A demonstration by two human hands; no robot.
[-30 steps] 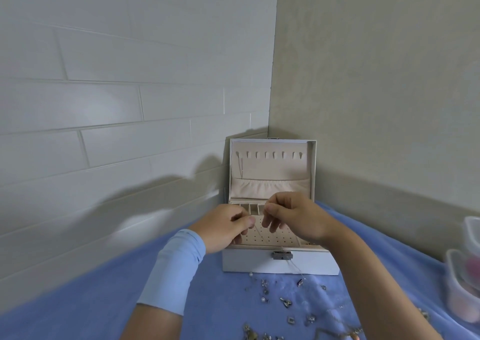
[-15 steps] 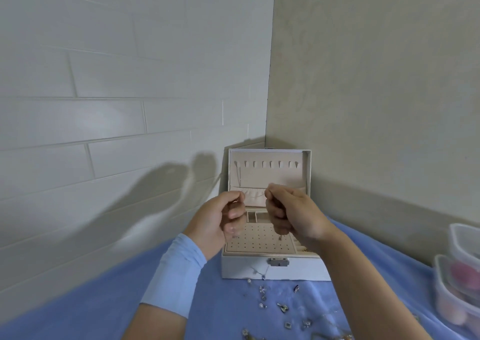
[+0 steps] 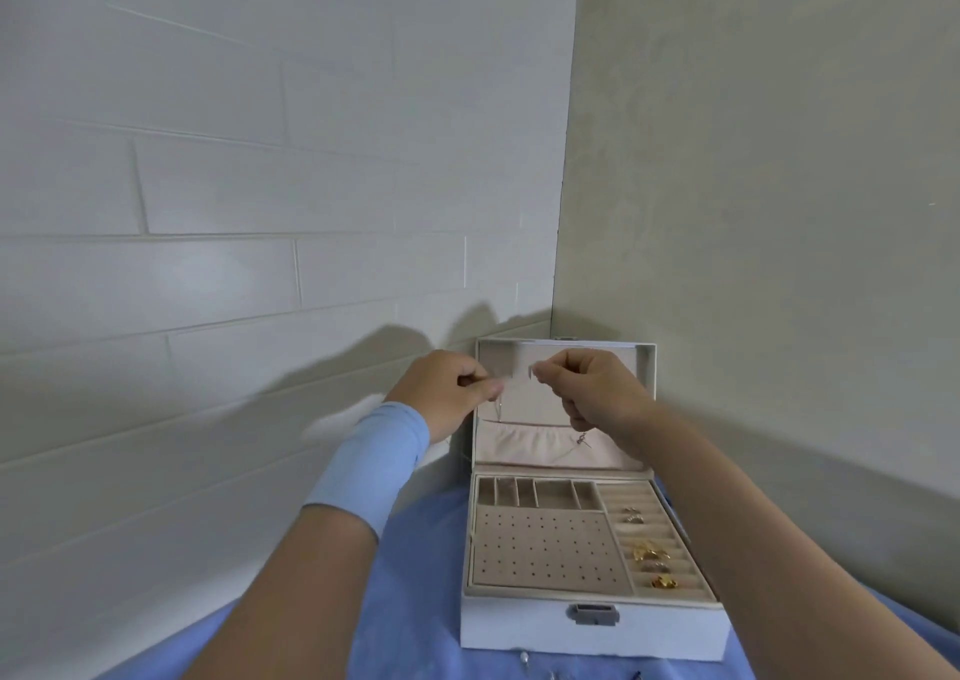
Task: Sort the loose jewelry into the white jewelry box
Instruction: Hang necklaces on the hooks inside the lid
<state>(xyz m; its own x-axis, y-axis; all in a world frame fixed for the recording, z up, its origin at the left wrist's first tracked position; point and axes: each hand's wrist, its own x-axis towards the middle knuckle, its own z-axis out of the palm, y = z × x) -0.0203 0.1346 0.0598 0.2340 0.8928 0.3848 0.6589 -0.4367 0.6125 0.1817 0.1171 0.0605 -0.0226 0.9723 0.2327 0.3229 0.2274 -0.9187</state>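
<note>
A blue wristband (image 3: 374, 466) wraps the forearm just behind the left hand (image 3: 449, 393), which is raised in front of the open lid (image 3: 647, 367) of the white jewelry box (image 3: 519, 627). Its thumb and forefinger are pressed tip to tip, pinching one end of a fine chain (image 3: 581, 441); the other fingers are curled into the palm. Across a narrow gap, at the same height, the right hand (image 3: 592, 391) faces it, fingers clenched, with thumb and forefinger nipping the chain. Between the two sets of fingertips the chain is too thin to follow, but a short length with a tiny charm dangles just under the right fist, in front of the lid's gathered pouch (image 3: 530, 445). Well below both hands lies the box's tray: a board of small holes (image 3: 545, 549) beneath the left fingers, and rings (image 3: 649, 552) set in padded rows beneath the right wrist. The box stands on a blue cloth (image 3: 415, 601), where a few loose pieces (image 3: 524, 657) lie by its front wall
</note>
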